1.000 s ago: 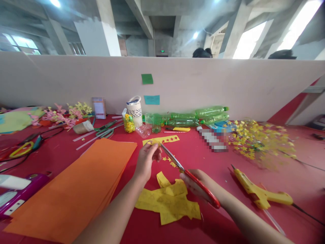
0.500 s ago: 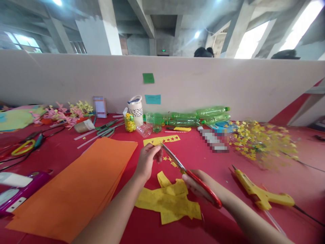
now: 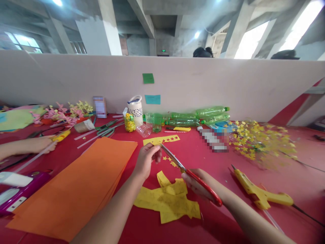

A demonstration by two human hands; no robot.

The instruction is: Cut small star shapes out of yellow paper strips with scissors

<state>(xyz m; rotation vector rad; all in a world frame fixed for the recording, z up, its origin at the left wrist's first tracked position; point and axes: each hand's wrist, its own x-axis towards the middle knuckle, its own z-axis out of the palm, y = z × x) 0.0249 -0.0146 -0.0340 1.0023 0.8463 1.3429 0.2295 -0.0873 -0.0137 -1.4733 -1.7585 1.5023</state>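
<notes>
My right hand (image 3: 199, 184) grips the red-handled scissors (image 3: 203, 186), whose blades point up and left to the fingertips of my left hand (image 3: 149, 157). Those left fingers are pinched together; what they hold is too small to make out. Just behind them lies a yellow strip (image 3: 170, 139) with a row of star shapes. Small yellow stars (image 3: 166, 158) rest on the red table under the blades. Yellow felt scraps (image 3: 172, 203) lie between my forearms.
Orange sheets (image 3: 83, 183) cover the left. Another person's hand (image 3: 43, 144) holds a yellow tool (image 3: 61, 136) at far left. A yellow glue gun (image 3: 261, 193) and star sprays (image 3: 256, 139) lie right; green bottles (image 3: 182, 122) line the back.
Another person's hand has come in from the left with a yellow tool. The yellow-handled item on the table there no longer shows. My hands and the scissors have barely moved.
</notes>
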